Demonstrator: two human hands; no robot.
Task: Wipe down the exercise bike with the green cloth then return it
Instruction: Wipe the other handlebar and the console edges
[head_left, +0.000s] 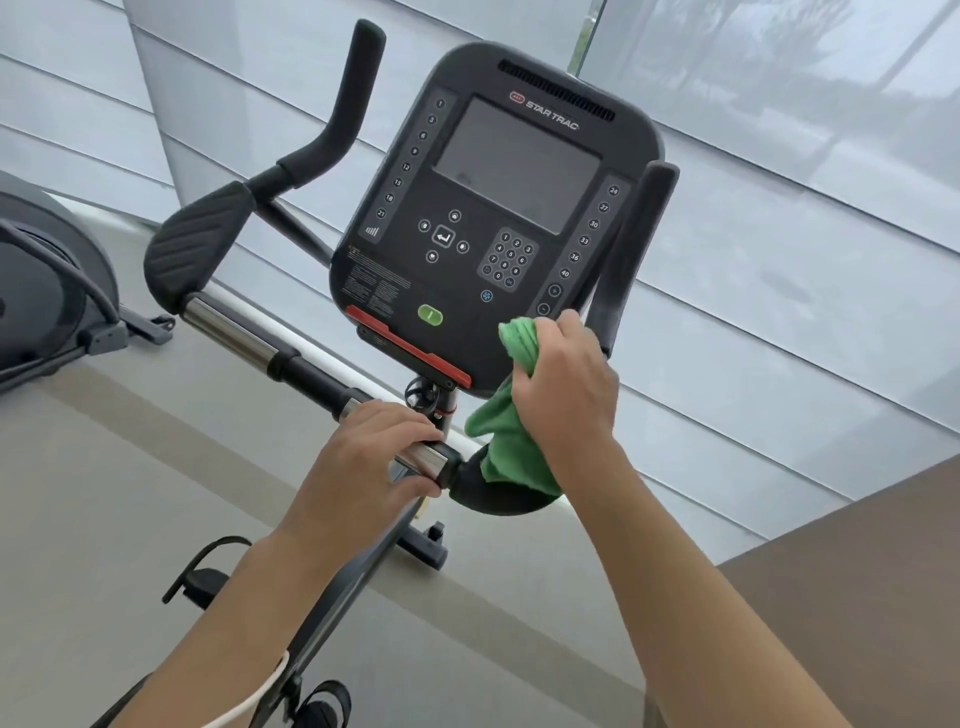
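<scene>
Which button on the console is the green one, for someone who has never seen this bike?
Find the black console mounted between the handlebars. Below its grey screen, near the bottom edge and just above the red strip, sits the green button. It is the only green, oval key; the others are small, dark and round.

The lower right corner of the console (498, 208) is covered by the green cloth (511, 441) and the right hand (563, 384). Part of the cloth is hidden under that hand. The handlebar (291, 358) is wrapped near its middle by the left hand (363, 457), so the bar beneath cannot be seen. The fine print at the console's lower left is too small to be read. A second machine (47, 291) is cut off by the left edge. The pedals (208, 571) are partly hidden behind the left forearm.
</scene>
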